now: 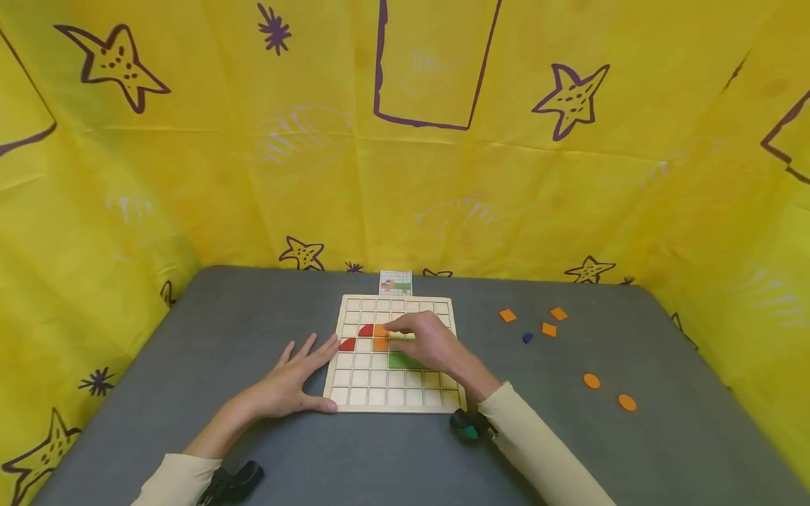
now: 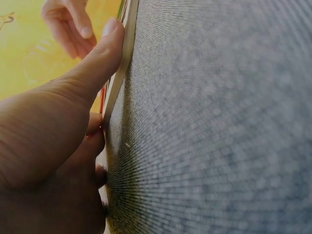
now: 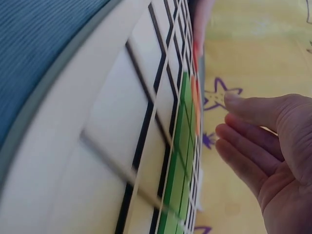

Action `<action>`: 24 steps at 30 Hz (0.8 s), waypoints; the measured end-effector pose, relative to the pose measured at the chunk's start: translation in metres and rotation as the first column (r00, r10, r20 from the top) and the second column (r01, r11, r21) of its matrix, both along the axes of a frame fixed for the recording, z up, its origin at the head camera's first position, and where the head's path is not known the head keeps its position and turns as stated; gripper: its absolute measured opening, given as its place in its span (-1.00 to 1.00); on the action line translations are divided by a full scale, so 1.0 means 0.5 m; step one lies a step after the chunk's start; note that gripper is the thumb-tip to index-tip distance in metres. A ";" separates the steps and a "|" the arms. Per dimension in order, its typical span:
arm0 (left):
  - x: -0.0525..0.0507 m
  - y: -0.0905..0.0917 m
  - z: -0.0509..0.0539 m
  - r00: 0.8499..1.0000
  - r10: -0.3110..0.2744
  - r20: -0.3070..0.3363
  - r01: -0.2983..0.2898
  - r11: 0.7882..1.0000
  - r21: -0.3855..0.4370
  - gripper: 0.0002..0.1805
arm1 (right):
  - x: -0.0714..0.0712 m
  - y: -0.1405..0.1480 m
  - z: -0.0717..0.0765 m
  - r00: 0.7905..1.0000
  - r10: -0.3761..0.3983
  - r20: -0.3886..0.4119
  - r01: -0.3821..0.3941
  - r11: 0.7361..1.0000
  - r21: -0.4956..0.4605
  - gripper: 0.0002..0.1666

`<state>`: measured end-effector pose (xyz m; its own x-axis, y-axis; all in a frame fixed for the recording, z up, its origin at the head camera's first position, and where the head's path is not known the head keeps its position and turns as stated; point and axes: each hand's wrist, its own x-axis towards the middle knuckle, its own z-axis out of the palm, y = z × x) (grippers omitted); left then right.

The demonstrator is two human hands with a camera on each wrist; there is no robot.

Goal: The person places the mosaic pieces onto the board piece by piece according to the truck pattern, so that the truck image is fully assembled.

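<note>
A pale wooden grid board (image 1: 367, 397) lies flat on the table. My left hand (image 1: 287, 379) rests at its left side, fingers spread; its fingertips and thumb touch the board's edge. Over the board's middle is my right hand (image 1: 430, 341), its fingertips beside the orange tiles (image 1: 381, 344). In the right wrist view, thumb and fingers of the right hand (image 3: 273, 141) stand apart with no piece visible between them. Two red quarter-round tiles, one of them lower left (image 1: 347, 344), sit in the grid. Green tiles (image 1: 401, 360) lie partly hidden under the right hand.
A small picture card (image 1: 396, 282) lies behind the board. To the right on the grey table (image 1: 266, 295) are loose orange square tiles (image 1: 549, 329), a small blue piece (image 1: 528, 338) and two orange round pieces (image 1: 591, 381). A yellow patterned cloth (image 1: 443, 176) surrounds the table's back and sides.
</note>
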<state>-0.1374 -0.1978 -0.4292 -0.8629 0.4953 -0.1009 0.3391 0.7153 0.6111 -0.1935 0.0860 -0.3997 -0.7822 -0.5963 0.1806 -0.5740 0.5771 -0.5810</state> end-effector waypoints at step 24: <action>0.000 -0.003 -0.004 0.999 -0.012 -0.032 0.012 1.000 0.001 0.21 | -0.001 0.190 -0.007 0.983 -0.181 -0.020 0.179 0.980 -0.089 -0.61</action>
<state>-0.1376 -0.1995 -0.4313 -0.8598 0.5055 -0.0725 0.3671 0.7104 0.6004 -0.1939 0.1812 -0.4031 -0.8693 -0.4271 0.2487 -0.4818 0.6204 -0.6188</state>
